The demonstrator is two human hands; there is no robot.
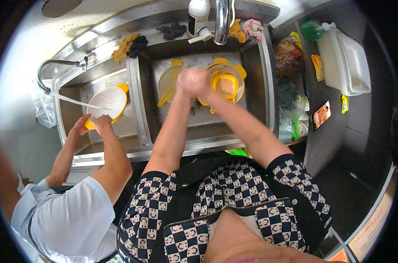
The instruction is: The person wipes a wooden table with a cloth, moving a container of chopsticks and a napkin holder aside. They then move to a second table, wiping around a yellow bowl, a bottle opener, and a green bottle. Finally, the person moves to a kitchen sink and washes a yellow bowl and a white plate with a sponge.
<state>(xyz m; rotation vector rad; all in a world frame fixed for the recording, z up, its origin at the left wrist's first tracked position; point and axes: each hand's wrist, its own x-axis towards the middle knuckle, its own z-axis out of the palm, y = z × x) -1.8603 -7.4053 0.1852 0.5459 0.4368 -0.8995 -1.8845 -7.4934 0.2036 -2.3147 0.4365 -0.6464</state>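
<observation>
My left hand (189,80) and my right hand (203,86) are pressed together over the right basin of a stainless steel sink (212,123); both are blurred, and whether anything is between them is hidden. Beneath and to their right lie nested yellow-rimmed strainers (240,83), with a smaller yellow sieve (225,86) inside. Another yellow-handled strainer (166,80) rests in the basin just left of my hands. In the left basin, a co-worker's hands (95,123) hold a white mesh strainer with a yellow rim (108,102) under running water.
A curved faucet (59,61) runs at left; a chrome spout (221,26) and white heater tap (199,16) stand behind. Scouring pads (125,47) and a cloth (251,29) lie on the ledge. At right are plastic bags (289,98), a white container (343,60) and a phone (321,115).
</observation>
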